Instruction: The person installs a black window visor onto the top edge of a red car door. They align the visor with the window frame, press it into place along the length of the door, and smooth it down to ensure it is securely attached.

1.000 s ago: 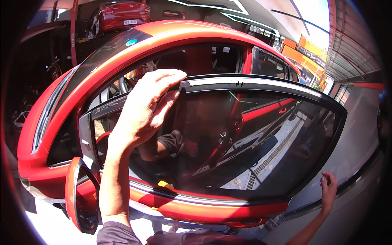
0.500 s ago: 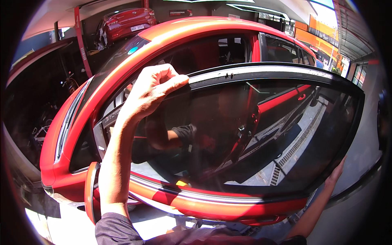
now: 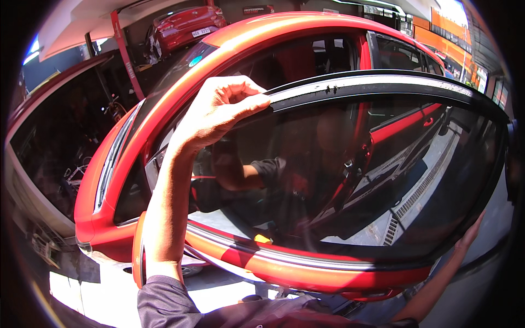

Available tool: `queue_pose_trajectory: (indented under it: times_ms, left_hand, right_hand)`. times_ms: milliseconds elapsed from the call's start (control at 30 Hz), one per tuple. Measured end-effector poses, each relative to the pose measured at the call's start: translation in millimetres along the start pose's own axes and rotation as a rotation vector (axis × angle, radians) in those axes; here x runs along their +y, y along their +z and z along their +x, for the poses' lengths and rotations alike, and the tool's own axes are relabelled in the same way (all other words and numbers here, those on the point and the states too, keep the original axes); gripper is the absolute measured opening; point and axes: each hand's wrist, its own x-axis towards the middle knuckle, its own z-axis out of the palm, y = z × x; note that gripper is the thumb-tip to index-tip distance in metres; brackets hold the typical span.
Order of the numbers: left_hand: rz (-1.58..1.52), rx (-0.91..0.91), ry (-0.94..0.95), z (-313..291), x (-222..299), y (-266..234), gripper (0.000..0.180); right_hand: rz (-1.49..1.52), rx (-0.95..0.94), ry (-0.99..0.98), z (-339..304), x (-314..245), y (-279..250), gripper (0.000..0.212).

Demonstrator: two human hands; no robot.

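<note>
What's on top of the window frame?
The left hand grips the window frame; a bright strip with dark marks runs along its top. Whatever is under the hand is covered.

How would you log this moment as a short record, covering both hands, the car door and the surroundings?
Left hand: gripping the upper window frame, thumb on its near face
Right hand: at the frame's rear lower edge; firmness of hold unclear
Door: red, standing open from the red car
Window glass: dark, reflecting an arm and a floor grate
Nearby: side mirror, partly behind the left forearm
Background: another red car
</note>
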Motion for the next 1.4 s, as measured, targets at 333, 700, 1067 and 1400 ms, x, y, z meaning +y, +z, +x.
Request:
queue_pose_trajectory:
  times_ms: [333, 700, 1067, 1400]
  left_hand:
    - [-0.08, -0.125, 0.098, 16, -10, -9, 0.023]
    - [0.21, 0.022, -0.012, 10, 0, 2, 0.025]
    - [-0.117, -0.175, 0.044, 10, 3, -8, 0.02]
    - [0.038, -0.069, 0.037, 13, 4, 4, 0.025]
  right_hand:
    - [0.109, -0.072, 0.062, 4, 2, -9, 0.073]
    - [0.174, -0.126, 0.118, 2, 12, -20, 0.068]
    - [0.249, -0.192, 0.105, 11, 26, -27, 0.066]
    - [0.354, -0.275, 0.258, 9, 18, -30, 0.063]
